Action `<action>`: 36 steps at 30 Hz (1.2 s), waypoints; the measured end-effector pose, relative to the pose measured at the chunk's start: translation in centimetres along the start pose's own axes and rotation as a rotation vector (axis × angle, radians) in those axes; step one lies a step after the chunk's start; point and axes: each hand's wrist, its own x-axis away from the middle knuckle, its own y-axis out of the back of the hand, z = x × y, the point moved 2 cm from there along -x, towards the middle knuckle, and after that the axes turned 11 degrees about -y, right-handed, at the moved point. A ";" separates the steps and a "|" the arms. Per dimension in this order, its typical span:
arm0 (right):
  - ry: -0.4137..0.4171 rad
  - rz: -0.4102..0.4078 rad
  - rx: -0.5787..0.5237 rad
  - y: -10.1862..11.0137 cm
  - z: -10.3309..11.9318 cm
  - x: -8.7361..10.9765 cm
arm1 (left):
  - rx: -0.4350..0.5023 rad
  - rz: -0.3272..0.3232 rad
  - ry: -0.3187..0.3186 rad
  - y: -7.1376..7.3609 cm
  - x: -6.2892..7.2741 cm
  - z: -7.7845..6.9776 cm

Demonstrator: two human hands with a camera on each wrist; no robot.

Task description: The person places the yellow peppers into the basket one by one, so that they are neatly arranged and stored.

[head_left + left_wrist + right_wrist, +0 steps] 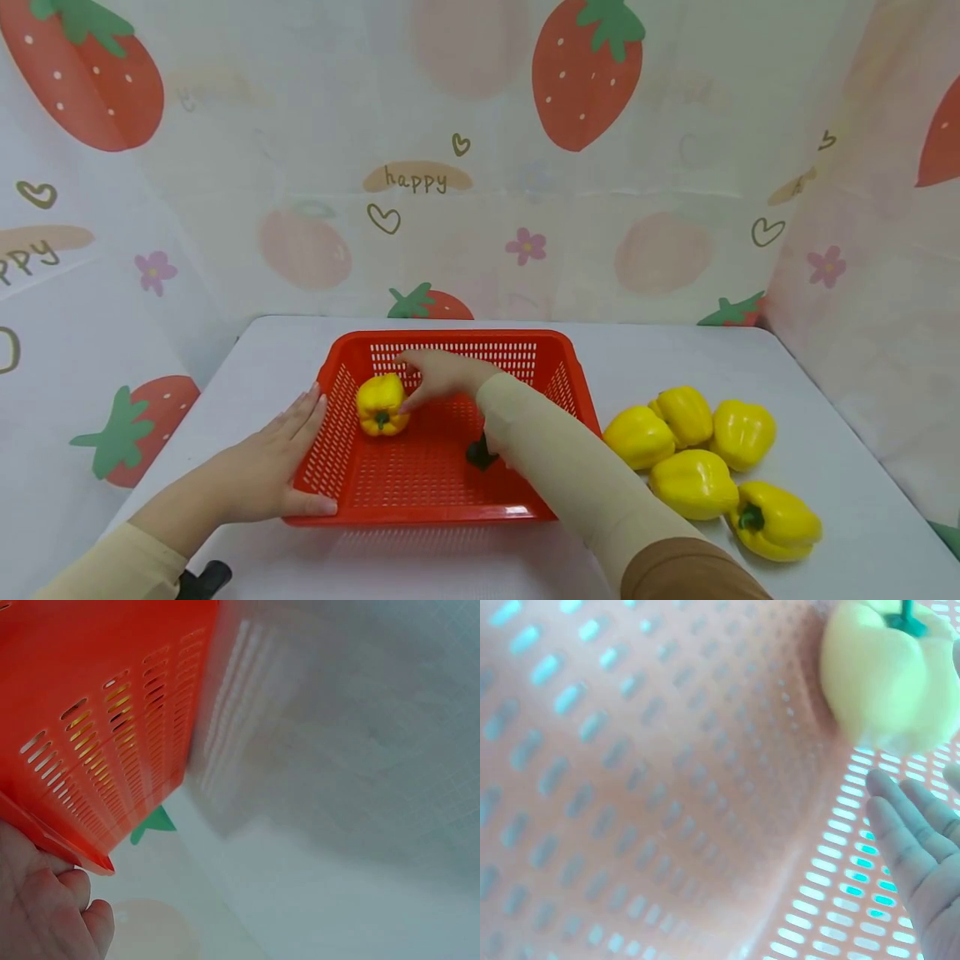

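Note:
A yellow bell pepper (pixel 382 406) with a green stem sits toward the left end of the red plastic basket (pixel 420 518). My right hand (pixel 444 377) reaches into the basket beside this pepper, thumb tip close at its side. In the right wrist view the fingers (pixel 904 844) are extended and spread just off the pepper (pixel 885 675). My left hand (pixel 273 458) rests along the basket's left rim, fingers stretched out and thumb over the front corner. The left wrist view shows its palm (pixel 45 907) against the rim, outside the slotted wall (pixel 112 742).
Several yellow bell peppers (pixel 693 483) lie grouped on the white table (pixel 795 400), right of the basket. Cloth with strawberry prints (pixel 588 75) hangs behind and at both sides. A black strap piece (pixel 480 452) shows at my right wrist, another (pixel 204 581) at the left.

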 end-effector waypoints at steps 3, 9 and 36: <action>0.003 -0.003 0.000 0.6 0.2 0.4 | 0.001 -0.002 0.001 0.0 0.0 0.0; 0.061 0.021 -0.066 1.3 1.1 1.4 | 0.035 0.016 0.032 -0.1 0.1 0.0; 0.136 -0.009 -0.063 7.8 1.0 7.6 | 0.043 0.003 0.018 0.0 -0.2 -0.2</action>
